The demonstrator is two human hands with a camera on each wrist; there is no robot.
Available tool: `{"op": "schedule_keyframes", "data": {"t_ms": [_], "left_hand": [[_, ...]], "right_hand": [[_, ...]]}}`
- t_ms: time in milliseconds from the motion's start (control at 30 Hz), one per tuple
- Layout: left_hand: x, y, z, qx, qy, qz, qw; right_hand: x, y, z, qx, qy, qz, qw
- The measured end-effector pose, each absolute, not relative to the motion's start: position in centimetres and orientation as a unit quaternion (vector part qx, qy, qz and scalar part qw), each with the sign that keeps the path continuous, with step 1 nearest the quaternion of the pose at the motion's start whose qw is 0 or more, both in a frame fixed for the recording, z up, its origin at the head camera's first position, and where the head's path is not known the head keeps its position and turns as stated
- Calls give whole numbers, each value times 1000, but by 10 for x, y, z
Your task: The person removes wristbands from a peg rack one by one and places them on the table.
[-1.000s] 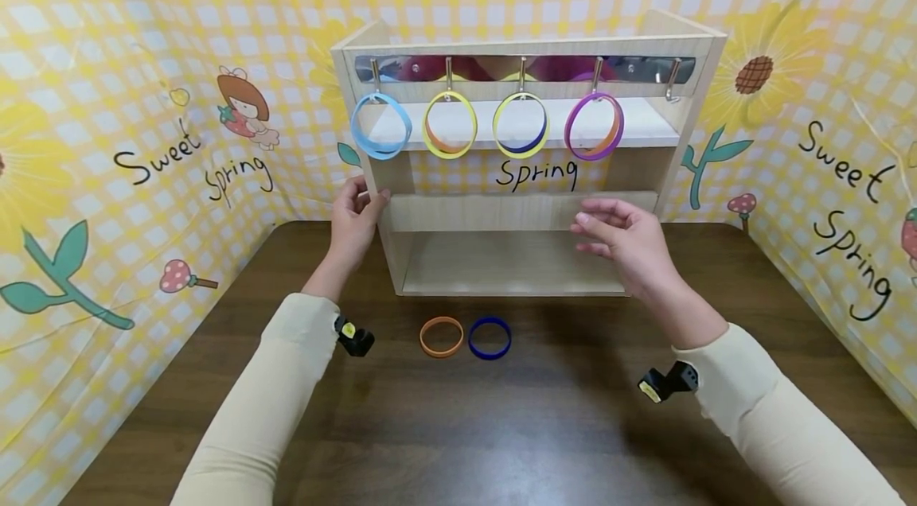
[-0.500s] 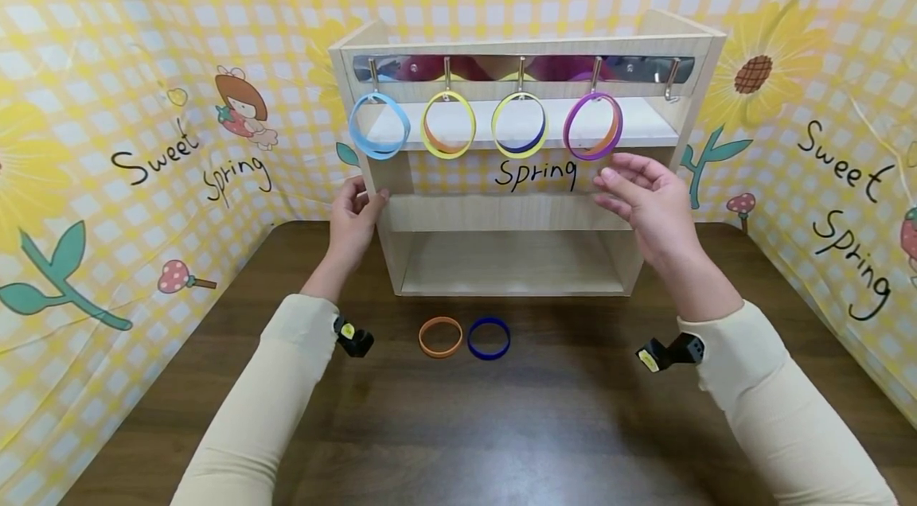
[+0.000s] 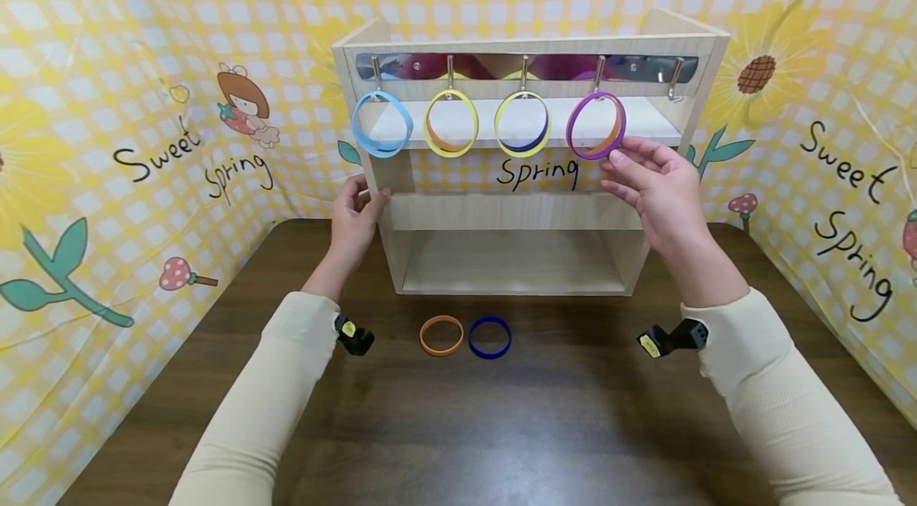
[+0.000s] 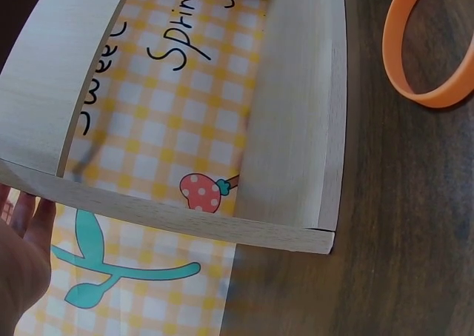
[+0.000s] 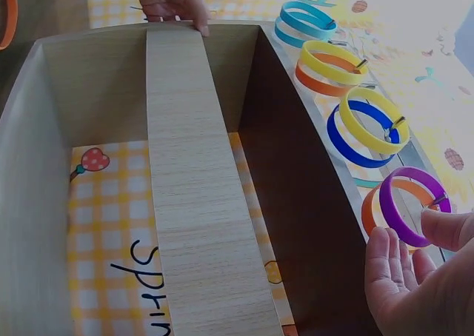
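Purple wristband [image 5: 387,206] hangs on fourth hook [image 3: 599,73] from left, orange wristband [image 5: 369,216] behind it. Right hand [image 3: 662,192] beside lower rim, thumb and fingers parted, no firm hold apparent, contact unclear. Step looks like taking pair down; next likely calls for pinching both, lifting off hook. Left hand [image 3: 353,223] grips side of wooden rack [image 3: 501,212]. Dark-blue band [image 3: 490,356] on counter [image 3: 573,410].

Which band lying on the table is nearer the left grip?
The orange, round, rubbery-looking band; it lies left of the dark-blue, round, rubbery-looking band, on the side toward the left grip.
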State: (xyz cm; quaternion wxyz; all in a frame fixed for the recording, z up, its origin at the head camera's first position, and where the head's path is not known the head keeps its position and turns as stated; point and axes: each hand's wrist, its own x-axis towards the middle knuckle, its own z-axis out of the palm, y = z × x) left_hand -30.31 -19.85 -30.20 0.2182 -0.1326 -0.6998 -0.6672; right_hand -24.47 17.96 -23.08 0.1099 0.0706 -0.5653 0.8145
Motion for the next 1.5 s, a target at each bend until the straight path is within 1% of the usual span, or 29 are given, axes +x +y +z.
{"op": "schedule_keyframes", "data": {"t_ms": [767, 1300, 1500], "left_hand": [[-303, -200, -302, -132, -698, -670, 214], [-303, -203, -302, -134, -702, -668, 207], [-304, -201, -302, -138, -701, -669, 206]], "right_hand": [[-250, 178, -222, 42, -548, 831, 91], [-247, 176, -209, 55, -525, 842, 112], [-241, 177, -205, 58, -522, 843, 113]]}}
